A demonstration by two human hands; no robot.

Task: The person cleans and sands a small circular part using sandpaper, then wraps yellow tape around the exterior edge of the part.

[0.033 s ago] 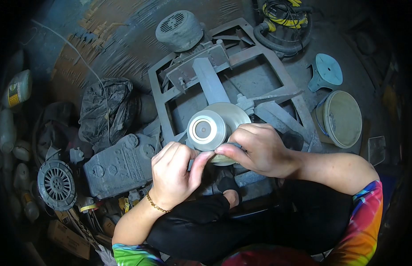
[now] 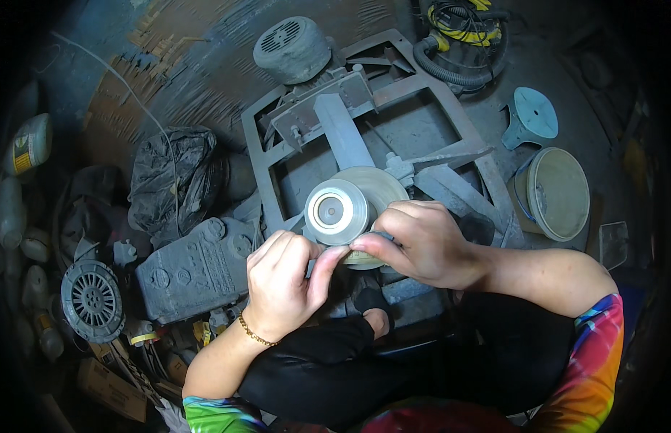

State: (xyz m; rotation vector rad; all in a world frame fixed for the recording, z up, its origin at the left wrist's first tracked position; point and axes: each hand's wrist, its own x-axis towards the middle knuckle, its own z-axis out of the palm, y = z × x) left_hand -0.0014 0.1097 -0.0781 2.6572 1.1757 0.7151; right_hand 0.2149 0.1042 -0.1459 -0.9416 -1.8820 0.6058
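A round silvery wheel with a pale ring and dark hub on its front stands in front of me, with a wider disc behind it. Both my hands meet at its near edge. My left hand is closed, thumb and fingers pinched by the wheel's lower rim. From the right, my right hand is closed too, its thumb tip against the left thumb. Whatever small piece lies between the fingertips is hidden. A flat belt runs from the wheel assembly up to a dusty electric motor.
The metal frame surrounds the belt. To the right are a blue stool, a pale bucket and a yellow-and-black machine with a hose. A black plastic bag, a dusty cast housing and a round finned cover sit left.
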